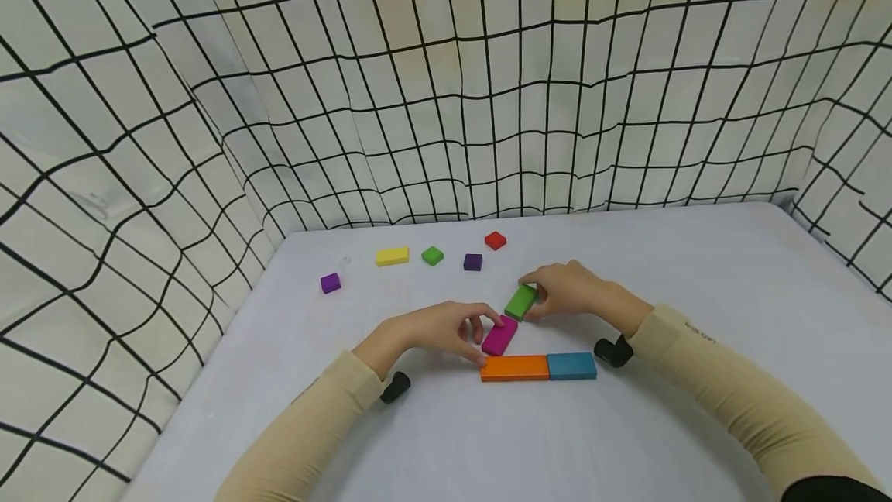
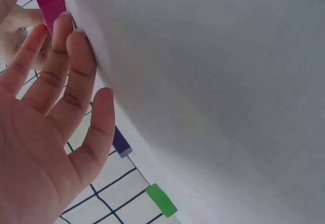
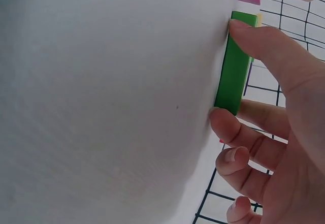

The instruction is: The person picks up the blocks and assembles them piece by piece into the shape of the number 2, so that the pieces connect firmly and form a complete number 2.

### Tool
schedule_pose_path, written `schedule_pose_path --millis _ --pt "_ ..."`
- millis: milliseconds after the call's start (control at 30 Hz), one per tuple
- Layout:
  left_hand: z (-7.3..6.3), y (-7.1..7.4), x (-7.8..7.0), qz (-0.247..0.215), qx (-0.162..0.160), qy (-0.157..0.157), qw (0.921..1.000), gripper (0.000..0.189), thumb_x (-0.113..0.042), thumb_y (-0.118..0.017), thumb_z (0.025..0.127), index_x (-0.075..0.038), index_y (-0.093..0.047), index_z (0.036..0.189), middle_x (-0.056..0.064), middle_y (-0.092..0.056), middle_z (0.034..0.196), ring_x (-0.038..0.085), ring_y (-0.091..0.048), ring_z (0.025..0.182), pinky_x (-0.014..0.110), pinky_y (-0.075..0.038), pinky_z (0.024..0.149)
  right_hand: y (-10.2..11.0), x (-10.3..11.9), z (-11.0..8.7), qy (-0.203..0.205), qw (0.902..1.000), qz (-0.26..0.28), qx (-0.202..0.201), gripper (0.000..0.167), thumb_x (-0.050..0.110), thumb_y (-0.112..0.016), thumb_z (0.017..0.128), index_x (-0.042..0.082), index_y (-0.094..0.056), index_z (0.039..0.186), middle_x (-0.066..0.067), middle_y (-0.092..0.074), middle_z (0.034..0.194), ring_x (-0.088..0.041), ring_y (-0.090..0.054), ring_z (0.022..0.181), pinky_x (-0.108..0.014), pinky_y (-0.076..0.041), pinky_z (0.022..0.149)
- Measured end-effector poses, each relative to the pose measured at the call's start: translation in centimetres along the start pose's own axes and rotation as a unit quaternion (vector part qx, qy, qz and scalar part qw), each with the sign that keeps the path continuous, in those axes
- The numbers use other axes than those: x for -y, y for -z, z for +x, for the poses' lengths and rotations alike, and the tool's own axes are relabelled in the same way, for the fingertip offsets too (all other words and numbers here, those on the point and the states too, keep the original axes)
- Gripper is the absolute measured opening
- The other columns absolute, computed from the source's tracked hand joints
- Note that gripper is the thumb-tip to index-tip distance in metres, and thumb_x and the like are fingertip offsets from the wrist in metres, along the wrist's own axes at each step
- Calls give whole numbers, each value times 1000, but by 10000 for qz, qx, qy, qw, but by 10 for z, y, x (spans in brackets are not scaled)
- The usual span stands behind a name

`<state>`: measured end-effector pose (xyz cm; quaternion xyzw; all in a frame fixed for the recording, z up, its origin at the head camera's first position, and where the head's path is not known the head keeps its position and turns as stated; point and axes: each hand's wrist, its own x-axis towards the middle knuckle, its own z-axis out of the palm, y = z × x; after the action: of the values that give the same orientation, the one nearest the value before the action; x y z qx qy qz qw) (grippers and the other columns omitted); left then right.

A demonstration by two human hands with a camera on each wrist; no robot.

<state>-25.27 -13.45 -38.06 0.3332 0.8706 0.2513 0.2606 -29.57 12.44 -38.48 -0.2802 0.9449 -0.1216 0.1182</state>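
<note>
My right hand (image 1: 573,290) pinches a green block (image 1: 519,303) lengthwise, thumb at its near end and a finger at the far end, as the right wrist view also shows. Just below it in the head view lies a magenta block (image 1: 499,336), tilted, its far end close to the green one. My left hand (image 1: 430,329) rests its index fingertip on the magenta block, while its thumb touches the left end of an orange block (image 1: 516,368). A blue block (image 1: 571,366) lies end to end with the orange one. In the left wrist view the other left fingers are loosely extended.
Farther back lie a purple block (image 1: 331,283), a yellow block (image 1: 392,256), a small green block (image 1: 433,256), a dark purple block (image 1: 473,262) and a red block (image 1: 495,240). A black net (image 1: 460,99) borders the white table (image 1: 697,277) at the back and sides.
</note>
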Motion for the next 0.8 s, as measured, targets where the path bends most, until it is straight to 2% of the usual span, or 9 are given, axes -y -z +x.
schedule_pose_path --millis 500,800 --pt "0 -1 1 38 -10 -17 10000 53 -24 -82 90 -26 -57 137 -8 -62 96 12 -59 88 28 -51 79 0 2 0 127 9998 -96 104 70 44 -83 85 9 -62 142 4 -57 78 -14 -52 77 -33 -38 71" --pt "-1 0 0 -10 -13 -20 10000 53 -24 -82 89 -26 -57 136 -7 -62 96 12 -60 88 28 -51 78 -3 1 1 223 9997 14 120 70 41 -83 85 8 -61 143 5 -58 80 -14 -52 79 -31 -41 70"
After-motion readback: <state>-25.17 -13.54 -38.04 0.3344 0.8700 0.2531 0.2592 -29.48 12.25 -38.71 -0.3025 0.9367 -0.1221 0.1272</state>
